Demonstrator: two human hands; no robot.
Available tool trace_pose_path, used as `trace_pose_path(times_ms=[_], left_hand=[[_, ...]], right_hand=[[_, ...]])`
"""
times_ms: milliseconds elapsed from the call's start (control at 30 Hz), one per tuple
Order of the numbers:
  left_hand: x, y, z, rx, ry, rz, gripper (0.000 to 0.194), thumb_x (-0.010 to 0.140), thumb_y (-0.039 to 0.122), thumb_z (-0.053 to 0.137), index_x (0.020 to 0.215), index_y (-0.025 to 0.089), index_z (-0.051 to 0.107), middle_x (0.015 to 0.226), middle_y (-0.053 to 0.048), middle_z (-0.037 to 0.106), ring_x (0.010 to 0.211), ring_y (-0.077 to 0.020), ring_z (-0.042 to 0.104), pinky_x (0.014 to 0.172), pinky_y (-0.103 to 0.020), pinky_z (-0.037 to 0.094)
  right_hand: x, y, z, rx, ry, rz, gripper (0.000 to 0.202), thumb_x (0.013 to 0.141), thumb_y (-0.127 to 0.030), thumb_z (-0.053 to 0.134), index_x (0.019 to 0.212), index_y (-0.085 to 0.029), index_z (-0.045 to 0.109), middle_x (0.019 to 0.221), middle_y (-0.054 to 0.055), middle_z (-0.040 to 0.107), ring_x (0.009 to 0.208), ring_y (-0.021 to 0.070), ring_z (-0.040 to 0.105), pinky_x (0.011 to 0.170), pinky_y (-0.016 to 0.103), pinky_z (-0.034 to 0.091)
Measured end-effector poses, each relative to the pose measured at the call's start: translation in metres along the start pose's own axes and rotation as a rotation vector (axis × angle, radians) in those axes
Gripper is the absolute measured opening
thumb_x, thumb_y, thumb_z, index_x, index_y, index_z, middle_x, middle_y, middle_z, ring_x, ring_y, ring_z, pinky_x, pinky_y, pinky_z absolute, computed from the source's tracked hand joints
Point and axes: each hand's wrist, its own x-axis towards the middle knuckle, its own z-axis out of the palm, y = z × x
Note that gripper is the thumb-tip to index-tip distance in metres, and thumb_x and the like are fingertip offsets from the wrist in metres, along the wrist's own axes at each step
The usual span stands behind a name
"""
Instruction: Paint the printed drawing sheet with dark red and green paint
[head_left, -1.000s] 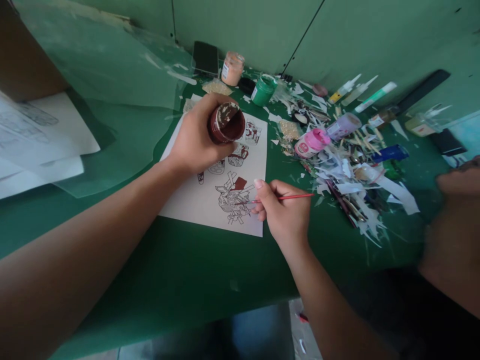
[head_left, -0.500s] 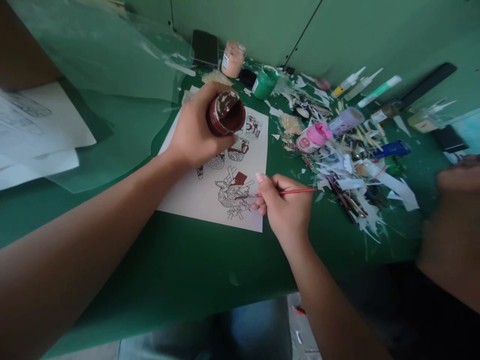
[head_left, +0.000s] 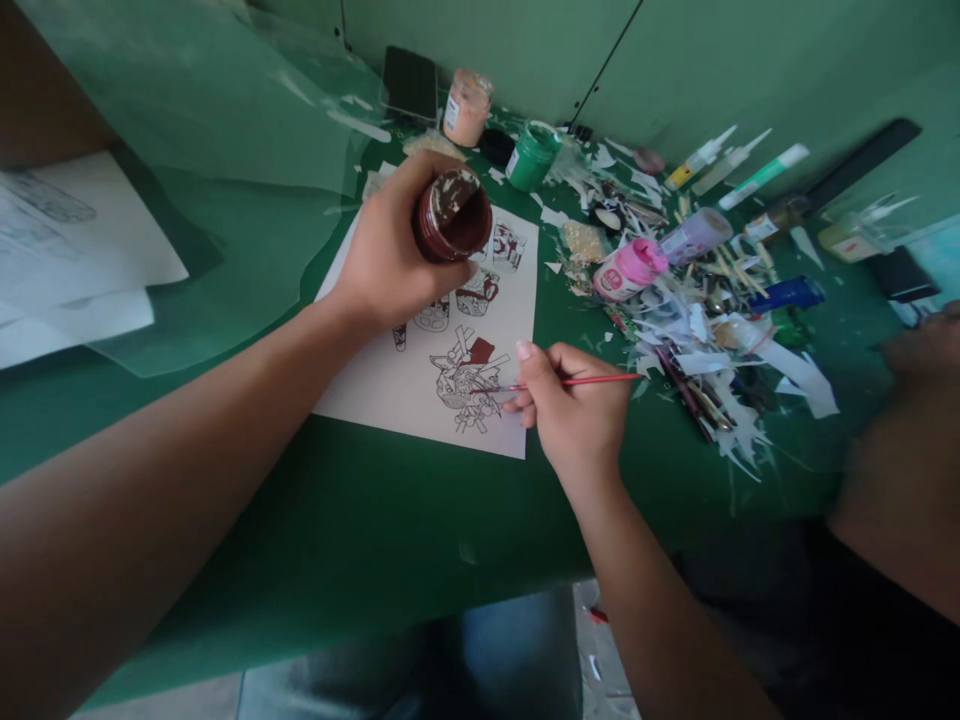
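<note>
My left hand is wrapped round an open jar of dark red-brown paint, held over the upper part of a white sheet. Between the thumb and fingers of my right hand is a thin red paintbrush. Its tip lies over a line drawing low on the sheet, where one small square is filled in red-brown; whether the bristles touch the paper I cannot tell. More drawings, partly coloured red-brown, show beside the jar, some hidden by my left hand.
To the right is a heap of paper scraps with a pink paint jar and a purple jar. Green and peach jars stand at the back. Other papers lie left. A person's arm is at the right edge.
The brush and my right hand have shifted very slightly to the right. The jar stays in my left hand, and the whole view has moved a little.
</note>
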Motion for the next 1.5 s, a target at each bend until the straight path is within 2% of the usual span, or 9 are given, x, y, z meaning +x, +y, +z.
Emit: trace_pose_path(times_ms=[733, 933, 1267, 1433, 1500], left_hand=[[0.0, -0.001, 0.0, -0.009, -0.011, 0.01, 0.049, 0.057, 0.027, 0.075, 0.103, 0.021, 0.058, 0.113, -0.004, 0.066, 0.103, -0.0265, 0.059, 0.098, -0.042, 0.049], [-0.001, 0.0, 0.001, -0.024, -0.007, 0.023, 0.052, 0.056, 0.026, 0.077, 0.104, 0.018, 0.058, 0.112, -0.006, 0.065, 0.103, -0.0258, 0.059, 0.097, -0.04, 0.049], [-0.001, -0.019, 0.002, 0.064, -0.023, 0.155, 0.055, 0.064, 0.031, 0.07, 0.115, 0.016, 0.054, 0.114, -0.004, 0.063, 0.103, -0.0243, 0.062, 0.094, -0.043, 0.052], [-0.002, -0.021, 0.001, 0.067, -0.023, 0.151, 0.053, 0.065, 0.028, 0.073, 0.114, 0.024, 0.055, 0.117, -0.003, 0.065, 0.103, -0.0228, 0.063, 0.096, -0.039, 0.054], [-0.002, -0.02, 0.002, 0.064, -0.015, 0.15, 0.054, 0.064, 0.027, 0.072, 0.115, 0.021, 0.055, 0.117, -0.004, 0.065, 0.104, -0.0233, 0.063, 0.096, -0.039, 0.054]], right_hand=[[0.0, 0.0, -0.001, 0.003, -0.018, -0.024, 0.039, 0.086, -0.038, 0.065, 0.054, -0.021, 0.053, 0.041, -0.007, 0.053, 0.033, 0.0058, 0.052, 0.039, 0.019, 0.046], [0.0, 0.0, -0.001, -0.015, -0.017, -0.033, 0.039, 0.086, -0.036, 0.065, 0.053, -0.021, 0.052, 0.041, -0.006, 0.054, 0.032, 0.0057, 0.051, 0.035, 0.018, 0.041], [-0.002, -0.001, -0.002, -0.041, -0.026, -0.034, 0.038, 0.085, -0.035, 0.064, 0.052, -0.02, 0.052, 0.04, -0.007, 0.053, 0.033, 0.0058, 0.051, 0.037, 0.018, 0.041], [-0.002, -0.001, 0.0, -0.029, -0.026, -0.026, 0.038, 0.084, -0.036, 0.064, 0.052, -0.021, 0.053, 0.041, -0.006, 0.053, 0.033, 0.0062, 0.051, 0.037, 0.019, 0.042], [-0.002, -0.001, 0.0, -0.037, -0.03, -0.02, 0.039, 0.084, -0.037, 0.064, 0.051, -0.021, 0.052, 0.041, -0.006, 0.054, 0.033, 0.0059, 0.05, 0.037, 0.018, 0.041]])
